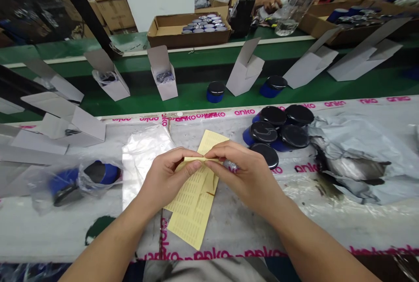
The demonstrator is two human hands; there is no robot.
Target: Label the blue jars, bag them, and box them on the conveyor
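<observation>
My left hand (172, 177) and my right hand (245, 173) meet above the table, their fingertips pinching a folded strip of yellow paper (199, 158). Under both hands lies a sheet of yellow printed labels (193, 212), partly hidden by them. A small shiny silver object (231, 166) shows at the inner edge of my right hand. Just past that hand stands a group of blue jars with black lids (273, 135). A clear plastic bag (147, 155) lies left of my left hand, and bagged blue jars (85, 181) rest farther left.
A green conveyor belt (196, 94) beyond the table carries open white cartons and blue jars. A crumpled grey plastic sheet (356, 155) lies on the right. Behind the belt are cardboard boxes of jars (190, 31) and a co-worker's hand (271, 2) near a clear plastic bag.
</observation>
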